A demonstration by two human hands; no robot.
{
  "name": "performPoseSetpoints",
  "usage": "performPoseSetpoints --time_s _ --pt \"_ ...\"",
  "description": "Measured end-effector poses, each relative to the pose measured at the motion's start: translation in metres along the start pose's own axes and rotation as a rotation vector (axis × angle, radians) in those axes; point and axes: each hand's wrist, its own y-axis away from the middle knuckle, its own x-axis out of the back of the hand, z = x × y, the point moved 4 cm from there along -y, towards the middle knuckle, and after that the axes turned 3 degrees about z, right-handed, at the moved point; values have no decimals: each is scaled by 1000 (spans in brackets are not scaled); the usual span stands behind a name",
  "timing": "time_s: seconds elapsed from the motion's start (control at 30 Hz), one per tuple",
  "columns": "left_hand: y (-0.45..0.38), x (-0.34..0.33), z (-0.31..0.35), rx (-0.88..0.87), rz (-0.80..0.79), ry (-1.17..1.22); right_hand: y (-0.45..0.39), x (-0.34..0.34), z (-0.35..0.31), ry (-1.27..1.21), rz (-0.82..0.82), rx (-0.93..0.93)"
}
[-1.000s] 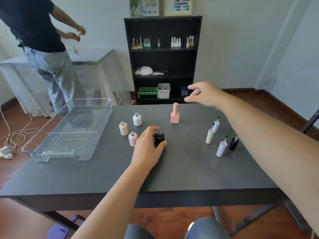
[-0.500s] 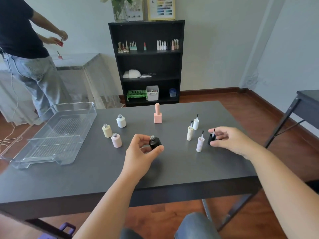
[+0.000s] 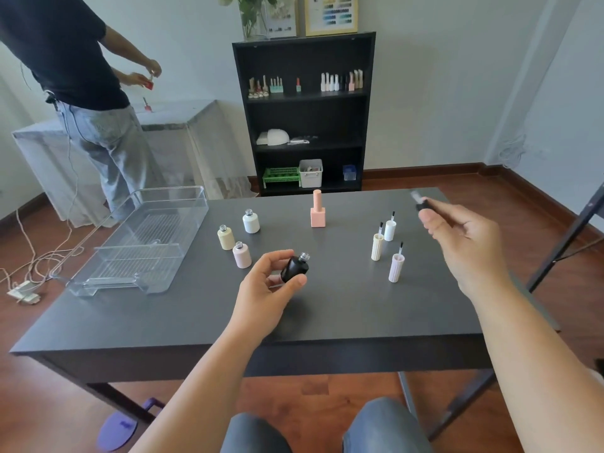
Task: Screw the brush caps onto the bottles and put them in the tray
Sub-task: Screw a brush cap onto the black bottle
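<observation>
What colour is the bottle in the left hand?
Black bottle, silver threaded neck, seen in the head view.

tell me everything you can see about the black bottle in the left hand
The black bottle is small, rounded and glossy, like dark glass or plastic, with a bare silvery threaded neck and no cap. It is lifted off the grey table and tilted, neck pointing up and to the right. The left hand holds it, thumb below and fingers curled behind. Nothing else touches it.

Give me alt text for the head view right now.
The left hand holds an uncapped black bottle over the dark table while the right hand lifts a black brush cap. Three open bottles stand beside a clear tray.
</observation>
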Motion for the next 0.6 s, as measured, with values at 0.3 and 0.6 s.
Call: performPoseSetpoints --time_s 0.3,0.6 --pt "3 13 -5 -5 -17 -5 32 -82 -19 373 -471 104" --pt "3 14 -8 -1 -26 140 39 -102 -18 471 -553 202"
